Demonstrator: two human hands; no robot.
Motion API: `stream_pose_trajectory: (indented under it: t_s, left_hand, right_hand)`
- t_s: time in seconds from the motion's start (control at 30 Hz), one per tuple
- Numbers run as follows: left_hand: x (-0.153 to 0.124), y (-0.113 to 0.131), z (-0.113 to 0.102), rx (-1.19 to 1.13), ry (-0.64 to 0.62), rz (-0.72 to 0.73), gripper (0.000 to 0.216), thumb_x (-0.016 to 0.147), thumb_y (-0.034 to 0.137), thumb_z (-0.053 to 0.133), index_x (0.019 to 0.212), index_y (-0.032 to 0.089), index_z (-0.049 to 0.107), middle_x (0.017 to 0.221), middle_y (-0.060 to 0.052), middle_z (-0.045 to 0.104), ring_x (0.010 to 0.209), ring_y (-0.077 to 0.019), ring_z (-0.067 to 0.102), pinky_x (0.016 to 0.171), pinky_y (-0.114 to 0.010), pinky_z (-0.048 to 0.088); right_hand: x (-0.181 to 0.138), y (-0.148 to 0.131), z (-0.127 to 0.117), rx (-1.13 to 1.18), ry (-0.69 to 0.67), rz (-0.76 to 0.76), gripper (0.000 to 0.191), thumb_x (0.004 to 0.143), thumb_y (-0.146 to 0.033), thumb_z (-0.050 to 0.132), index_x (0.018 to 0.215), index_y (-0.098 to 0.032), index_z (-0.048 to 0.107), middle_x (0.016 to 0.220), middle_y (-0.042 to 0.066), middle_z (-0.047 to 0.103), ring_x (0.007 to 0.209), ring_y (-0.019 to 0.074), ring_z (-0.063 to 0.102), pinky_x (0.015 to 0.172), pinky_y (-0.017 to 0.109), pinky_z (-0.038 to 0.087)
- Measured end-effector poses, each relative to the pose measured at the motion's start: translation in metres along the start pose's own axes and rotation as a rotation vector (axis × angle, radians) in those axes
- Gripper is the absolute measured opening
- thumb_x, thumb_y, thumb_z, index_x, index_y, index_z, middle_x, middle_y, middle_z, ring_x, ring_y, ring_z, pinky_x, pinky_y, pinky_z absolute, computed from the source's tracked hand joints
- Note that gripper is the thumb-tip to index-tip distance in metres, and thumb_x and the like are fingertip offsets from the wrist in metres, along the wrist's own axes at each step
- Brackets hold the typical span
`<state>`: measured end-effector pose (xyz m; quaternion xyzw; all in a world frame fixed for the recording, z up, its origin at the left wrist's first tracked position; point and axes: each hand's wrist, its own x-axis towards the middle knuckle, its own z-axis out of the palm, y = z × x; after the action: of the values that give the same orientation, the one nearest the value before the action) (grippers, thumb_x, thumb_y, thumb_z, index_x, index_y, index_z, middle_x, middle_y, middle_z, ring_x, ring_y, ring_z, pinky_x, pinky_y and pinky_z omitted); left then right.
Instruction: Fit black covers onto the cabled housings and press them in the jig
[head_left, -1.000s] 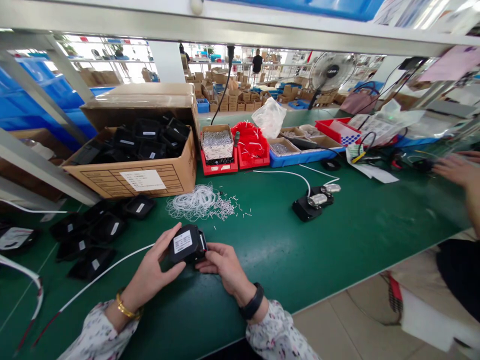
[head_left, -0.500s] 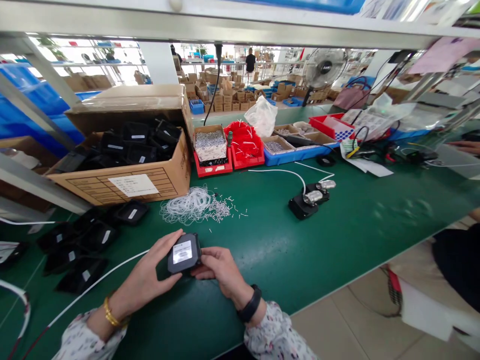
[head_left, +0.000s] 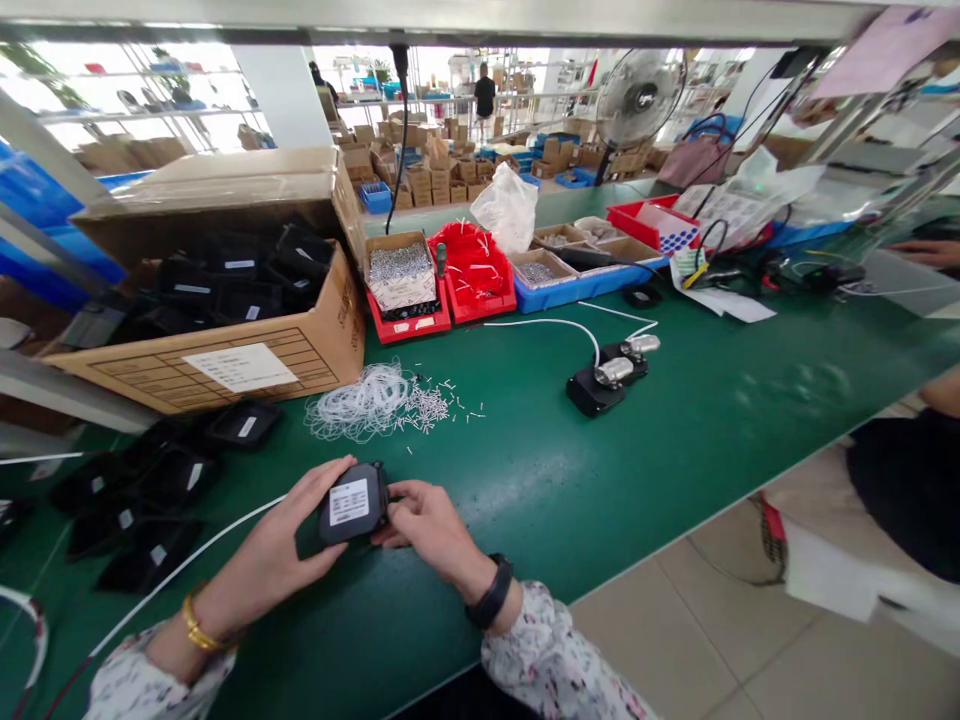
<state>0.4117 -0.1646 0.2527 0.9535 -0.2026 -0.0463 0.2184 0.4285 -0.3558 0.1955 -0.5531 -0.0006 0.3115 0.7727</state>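
Note:
A black plastic housing [head_left: 352,508] with a white printed label is held just over the green bench, label side up. My left hand [head_left: 289,535] grips it from the left, fingers along the far edge and thumb at the near edge. The fingers of my right hand [head_left: 427,525] pinch its right side; what their tips press on is hidden. A white cable [head_left: 195,555] runs from behind my left hand toward the lower left. Beyond the housing lie a heap of thin clear rings [head_left: 360,402] and scattered small screws [head_left: 429,405].
Black housings [head_left: 154,545] lie at the left, below a cardboard box [head_left: 315,345] of similar parts. Red bins [head_left: 480,275] and a blue tray [head_left: 551,295] line the back. Two black units with silver connectors [head_left: 615,372] rest at centre right. Another person's hand shows far right.
The view has shifted, so the bench items sit a little further left and higher. Both hands keep their hold on the housing, which is tilted slightly differently.

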Motion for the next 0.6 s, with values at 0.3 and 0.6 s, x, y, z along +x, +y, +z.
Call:
stream_pose_trajectory:
  t_s: [0.3,0.6]
  left_hand:
    - [0.002,-0.003,0.02,-0.004,0.07,-0.043,0.059,0.075,0.023,0.056,0.127,0.019,0.029,0.125,-0.012,0.042,0.117,-0.0274,0.045,0.098,-0.044,0.043]
    - [-0.003,-0.007,0.024,-0.026,0.054,-0.077,0.058,0.077,0.029,0.057,0.127,0.021,0.027,0.126,-0.011,0.041,0.118,-0.0269,0.043,0.1,-0.044,0.04]
  right_hand:
    - [0.0,-0.016,-0.011,-0.28,-0.139,-0.092,0.065,0.075,-0.008,0.043,0.136,-0.03,0.031,0.058,-0.006,0.058,0.052,0.0105,0.06,0.052,0.022,0.05]
    - [0.012,-0.017,-0.015,-0.328,-0.081,-0.172,0.045,0.075,-0.012,0.048,0.119,-0.024,0.049,0.054,-0.006,0.055,0.046,0.0092,0.055,0.045,0.019,0.048]
